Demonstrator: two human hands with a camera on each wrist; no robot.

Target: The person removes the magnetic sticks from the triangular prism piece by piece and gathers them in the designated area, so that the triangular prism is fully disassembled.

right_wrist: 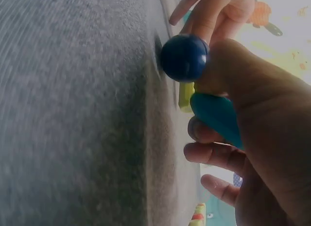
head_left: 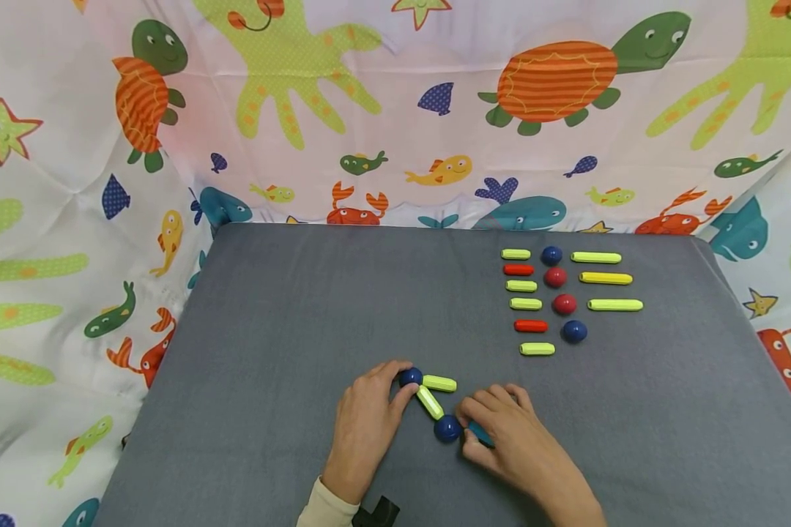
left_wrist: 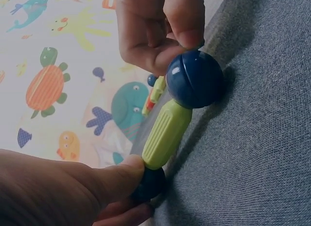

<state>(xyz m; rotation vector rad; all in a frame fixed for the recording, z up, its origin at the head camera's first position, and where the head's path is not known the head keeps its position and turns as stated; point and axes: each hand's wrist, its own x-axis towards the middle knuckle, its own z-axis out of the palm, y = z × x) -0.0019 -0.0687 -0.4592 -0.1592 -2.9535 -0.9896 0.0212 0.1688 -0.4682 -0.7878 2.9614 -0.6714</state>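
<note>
My left hand (head_left: 369,421) pinches a dark blue ball (head_left: 411,377) between thumb and fingers. Two short lime-green ridged rods meet it: one rod (head_left: 439,383) points right, the other (head_left: 430,402) runs down to a second dark blue ball (head_left: 447,428). In the left wrist view, this green rod (left_wrist: 167,133) bridges both balls, with a seam across the nearer ball (left_wrist: 195,79). My right hand (head_left: 517,439) grips a teal rod (head_left: 480,433), partly hidden by its fingers. Its fingertips are right at the second ball, also seen in the right wrist view (right_wrist: 183,58).
At the back right of the grey table (head_left: 290,307) lie loose pieces in columns: short green rods (head_left: 524,304) and red rods (head_left: 530,326), red balls (head_left: 564,304) and blue balls (head_left: 574,331), and longer yellow-green rods (head_left: 615,304). A printed sea-animal cloth (head_left: 395,110) hangs behind.
</note>
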